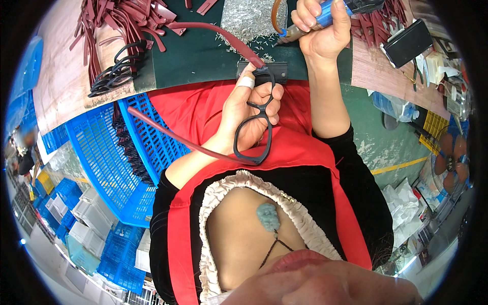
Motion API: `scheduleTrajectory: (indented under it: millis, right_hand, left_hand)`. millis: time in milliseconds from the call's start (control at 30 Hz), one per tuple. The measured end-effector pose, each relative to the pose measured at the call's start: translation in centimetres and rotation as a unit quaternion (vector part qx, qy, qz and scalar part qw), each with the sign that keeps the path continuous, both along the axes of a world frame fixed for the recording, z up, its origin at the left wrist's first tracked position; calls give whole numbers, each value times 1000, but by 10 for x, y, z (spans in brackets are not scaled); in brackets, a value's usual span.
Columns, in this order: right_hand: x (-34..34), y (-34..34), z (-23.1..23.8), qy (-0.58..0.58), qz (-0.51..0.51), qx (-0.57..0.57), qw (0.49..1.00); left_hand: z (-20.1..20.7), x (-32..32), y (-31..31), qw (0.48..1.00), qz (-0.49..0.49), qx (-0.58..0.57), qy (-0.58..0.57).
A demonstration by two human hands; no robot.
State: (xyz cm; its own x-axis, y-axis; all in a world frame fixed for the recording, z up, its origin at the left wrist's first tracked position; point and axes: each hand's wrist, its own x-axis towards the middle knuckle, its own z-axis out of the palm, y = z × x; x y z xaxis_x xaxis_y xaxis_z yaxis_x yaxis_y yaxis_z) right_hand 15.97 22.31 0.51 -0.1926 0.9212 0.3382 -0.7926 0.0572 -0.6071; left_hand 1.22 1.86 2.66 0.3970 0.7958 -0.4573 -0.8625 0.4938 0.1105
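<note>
My left hand, with white tape on one finger, is closed around a black eyeglass frame at the table's near edge. Two dark red temples extend from the frame: the upper temple reaches up over the table, and the lower temple lies across my left forearm. Beside my fingers, a small dark block sits at the table edge. My right hand grips a blue electric screwdriver, its tip pointing left, close to tiny silvery screws heaped on the dark green mat.
Loose dark red temples pile up at the far left, near several black frames. More temples and a black phone-like case lie at right. A blue basket with dark frames stands left below the table.
</note>
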Motion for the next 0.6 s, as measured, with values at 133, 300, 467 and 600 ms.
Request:
scheduleTrajectory:
  millis: [133,300,467,600]
  right_hand:
    - [-6,-9,9,246,96,-46,963]
    - [16,-56,27,7,35,105,994]
    - [5,-79,26,-69,-27,82,994]
    - [2,-79,24,-73,-16,89,993]
  left_hand:
    - [0,6,3,999,-2,-16,-52]
    - [-21,9,2,972,25,7,-234]
    - [-18,8,5,966,37,-13,-257]
    - [-15,6,7,965,38,-19,-258]
